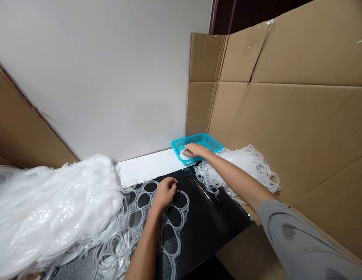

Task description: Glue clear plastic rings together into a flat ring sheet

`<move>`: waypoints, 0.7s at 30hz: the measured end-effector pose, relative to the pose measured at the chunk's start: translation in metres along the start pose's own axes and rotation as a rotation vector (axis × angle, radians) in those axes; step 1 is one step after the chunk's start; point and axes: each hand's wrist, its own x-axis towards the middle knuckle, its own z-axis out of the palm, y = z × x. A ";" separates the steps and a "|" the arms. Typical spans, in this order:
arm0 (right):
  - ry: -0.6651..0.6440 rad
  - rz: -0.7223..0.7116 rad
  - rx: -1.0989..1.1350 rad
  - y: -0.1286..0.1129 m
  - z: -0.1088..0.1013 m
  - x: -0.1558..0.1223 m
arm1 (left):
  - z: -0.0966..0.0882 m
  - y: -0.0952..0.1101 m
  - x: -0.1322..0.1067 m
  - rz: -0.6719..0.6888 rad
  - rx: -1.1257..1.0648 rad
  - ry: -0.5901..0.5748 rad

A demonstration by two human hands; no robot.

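Observation:
My right hand (194,150) reaches into a turquoise plastic basket (211,140) at the back of the table. Its fingers are pinched together above a small white heap (184,156) in the basket, and whatever is between them is too small to make out. Over a flat sheet of joined translucent rings (169,216) on the black tabletop (201,233) lies my left hand (166,191). That hand's fingers curl in toward the thumb near the sheet's far edge. Anything inside its grip is hidden.
A big stack of translucent white ring sheets (67,202) fills the left side. Loose clear rings and strands (245,163) are piled right of the basket, under my right forearm. A white strip (148,165) runs along the pale wall (111,77); cardboard panels (286,124) stand at the right.

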 end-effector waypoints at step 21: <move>0.224 -0.004 0.319 -0.094 0.123 -0.162 | -0.030 0.042 -0.005 -0.074 -0.020 0.217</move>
